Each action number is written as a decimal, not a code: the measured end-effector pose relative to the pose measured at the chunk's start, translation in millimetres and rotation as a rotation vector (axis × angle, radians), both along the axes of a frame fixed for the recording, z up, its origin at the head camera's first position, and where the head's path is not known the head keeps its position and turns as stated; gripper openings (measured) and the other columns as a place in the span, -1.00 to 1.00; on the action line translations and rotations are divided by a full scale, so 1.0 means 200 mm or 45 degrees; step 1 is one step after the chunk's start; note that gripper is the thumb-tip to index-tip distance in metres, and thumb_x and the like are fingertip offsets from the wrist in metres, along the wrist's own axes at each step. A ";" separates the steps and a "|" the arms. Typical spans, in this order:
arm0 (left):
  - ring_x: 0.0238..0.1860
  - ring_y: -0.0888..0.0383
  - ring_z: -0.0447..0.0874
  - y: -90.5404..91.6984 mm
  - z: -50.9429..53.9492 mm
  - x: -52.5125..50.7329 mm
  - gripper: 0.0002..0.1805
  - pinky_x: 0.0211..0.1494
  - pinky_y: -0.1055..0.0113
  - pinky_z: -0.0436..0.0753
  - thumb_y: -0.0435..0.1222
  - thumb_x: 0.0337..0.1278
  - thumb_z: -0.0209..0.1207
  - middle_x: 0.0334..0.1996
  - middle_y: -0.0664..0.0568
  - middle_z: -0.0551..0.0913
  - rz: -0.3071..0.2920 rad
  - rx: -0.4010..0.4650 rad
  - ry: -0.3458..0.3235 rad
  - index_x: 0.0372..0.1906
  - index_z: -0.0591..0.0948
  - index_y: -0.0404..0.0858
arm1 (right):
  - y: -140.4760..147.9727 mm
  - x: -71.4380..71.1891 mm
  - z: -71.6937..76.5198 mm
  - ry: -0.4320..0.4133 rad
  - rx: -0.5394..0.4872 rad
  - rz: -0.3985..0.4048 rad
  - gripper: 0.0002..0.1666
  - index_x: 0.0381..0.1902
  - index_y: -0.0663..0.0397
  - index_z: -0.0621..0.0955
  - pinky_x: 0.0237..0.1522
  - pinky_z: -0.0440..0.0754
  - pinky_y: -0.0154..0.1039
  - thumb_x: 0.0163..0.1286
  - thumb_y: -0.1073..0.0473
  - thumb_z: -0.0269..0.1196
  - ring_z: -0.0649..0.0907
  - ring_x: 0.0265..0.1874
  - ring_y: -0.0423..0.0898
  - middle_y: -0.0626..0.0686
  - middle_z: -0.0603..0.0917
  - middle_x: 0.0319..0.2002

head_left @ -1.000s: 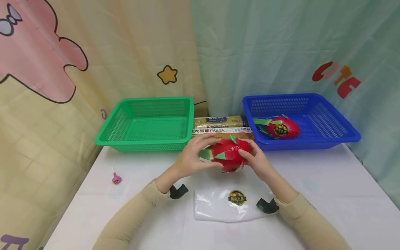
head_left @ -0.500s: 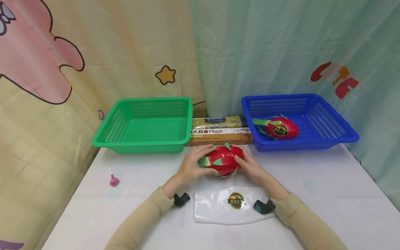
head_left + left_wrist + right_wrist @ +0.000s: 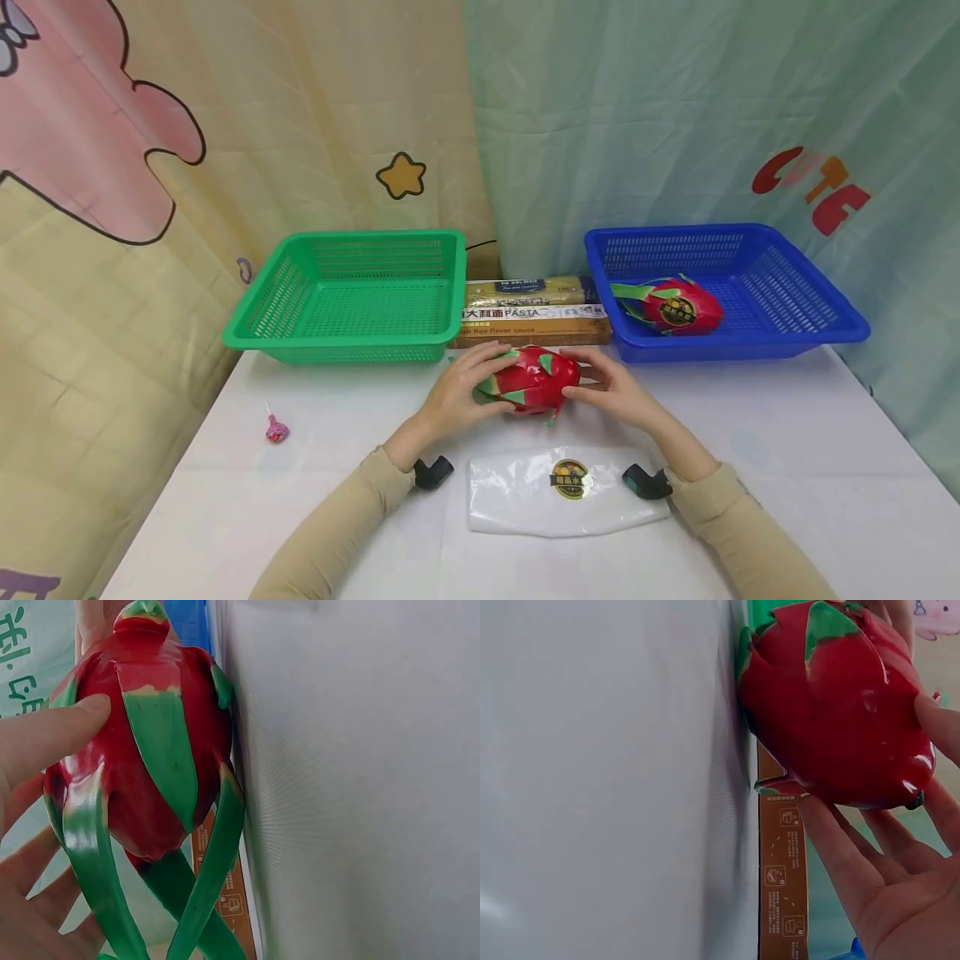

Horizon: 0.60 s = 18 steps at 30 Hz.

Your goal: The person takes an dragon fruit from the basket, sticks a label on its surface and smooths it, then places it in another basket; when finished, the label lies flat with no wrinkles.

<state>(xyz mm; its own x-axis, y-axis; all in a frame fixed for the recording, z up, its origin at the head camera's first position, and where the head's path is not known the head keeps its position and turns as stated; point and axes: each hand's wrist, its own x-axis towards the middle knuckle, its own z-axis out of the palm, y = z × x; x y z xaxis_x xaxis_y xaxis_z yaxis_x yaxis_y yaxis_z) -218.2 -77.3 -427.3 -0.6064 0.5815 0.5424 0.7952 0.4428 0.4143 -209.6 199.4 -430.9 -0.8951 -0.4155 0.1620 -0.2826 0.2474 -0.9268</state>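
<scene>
A red dragon fruit with green leaf tips lies at the middle of the table, both hands around it. On its leafy left end is the left hand, thumb in front and fingers over the far side; in the left wrist view its thumb presses the red skin of the fruit. The right hand holds the rounded right end between thumb and spread fingers, as the right wrist view of the fruit shows. A flat white plastic bag with a round label lies nearer the front.
A green basket stands at the back left. The blue basket at the back right holds another dragon fruit. Between them lie a brown pasta box and a yellow packet. A wrapped lollipop lies at left.
Both hands have lowered the dragon fruit towards the table and moved it slightly left. It has turned a little, and the right fingers have spread wider at its end.
</scene>
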 end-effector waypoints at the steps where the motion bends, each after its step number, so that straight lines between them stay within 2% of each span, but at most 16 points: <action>1: 0.31 0.04 0.24 0.00 0.00 0.00 -0.29 0.28 0.07 0.31 -0.13 -0.13 0.43 0.25 -0.08 0.40 0.006 -0.003 -0.001 0.23 0.48 -0.16 | 0.01 0.00 0.01 0.011 0.010 0.004 -0.28 0.30 0.17 0.34 0.01 0.55 -0.15 0.20 0.30 0.33 0.47 0.13 0.27 0.26 0.37 0.24; 3: 0.31 0.00 0.25 0.00 0.00 0.01 -0.28 0.30 0.05 0.28 -0.12 -0.13 0.43 0.26 -0.09 0.39 0.015 -0.007 -0.004 0.24 0.47 -0.15 | 0.02 0.00 0.02 0.020 0.032 0.016 -0.33 0.29 0.17 0.37 0.00 0.55 -0.19 0.23 0.28 0.31 0.48 0.13 0.26 0.24 0.38 0.24; 6: 0.31 -0.04 0.26 0.00 0.01 0.01 -0.28 0.32 -0.01 0.23 -0.15 -0.11 0.42 0.29 -0.10 0.37 0.021 -0.017 0.003 0.25 0.46 -0.19 | 0.02 0.01 0.03 0.021 0.066 0.030 -0.30 0.32 0.16 0.35 0.00 0.55 -0.15 0.23 0.28 0.31 0.44 0.17 0.27 0.25 0.35 0.28; 9: 0.32 -0.06 0.27 -0.01 0.02 0.03 -0.32 0.34 -0.03 0.18 -0.19 -0.09 0.40 0.28 -0.11 0.38 0.032 -0.004 0.059 0.22 0.48 -0.24 | 0.03 0.02 0.05 0.019 0.127 0.026 -0.22 0.35 0.18 0.28 0.01 0.54 -0.08 0.21 0.26 0.33 0.43 0.17 0.29 0.28 0.30 0.30; 12: 0.25 -0.04 0.36 -0.01 0.04 0.06 -0.44 0.33 0.00 0.21 -0.25 -0.08 0.38 0.19 -0.12 0.48 0.049 0.083 0.169 0.11 0.55 -0.29 | 0.04 0.05 0.10 0.019 0.221 -0.026 -0.17 0.37 0.21 0.23 0.02 0.52 0.03 0.21 0.21 0.34 0.46 0.14 0.28 0.31 0.27 0.31; 15: 0.09 0.00 0.51 -0.02 0.06 0.10 -0.61 0.23 0.06 0.36 -0.34 -0.08 0.35 0.00 -0.10 0.61 0.048 0.243 0.238 -0.05 0.63 -0.32 | 0.06 0.10 0.16 0.021 0.326 -0.132 -0.18 0.34 0.23 0.25 0.00 0.53 0.06 0.21 0.13 0.34 0.52 0.08 0.23 0.32 0.33 0.26; 16: 0.03 0.01 0.55 -0.02 0.07 0.13 -0.66 0.17 0.08 0.42 -0.37 -0.08 0.34 -0.07 -0.09 0.64 0.016 0.305 0.213 -0.11 0.64 -0.34 | 0.07 0.12 0.18 0.011 0.348 -0.164 -0.21 0.30 0.25 0.28 -0.01 0.55 0.04 0.21 0.11 0.34 0.55 0.04 0.21 0.31 0.38 0.22; 18: -0.06 0.05 0.59 -0.01 0.09 0.18 -0.75 0.05 0.13 0.52 -0.40 -0.03 0.31 -0.16 -0.08 0.67 -0.074 0.398 0.068 -0.17 0.65 -0.34 | 0.10 0.15 0.19 -0.014 0.371 -0.192 -0.30 0.22 0.28 0.35 -0.05 0.59 -0.01 0.22 0.09 0.34 0.60 -0.05 0.14 0.29 0.48 0.10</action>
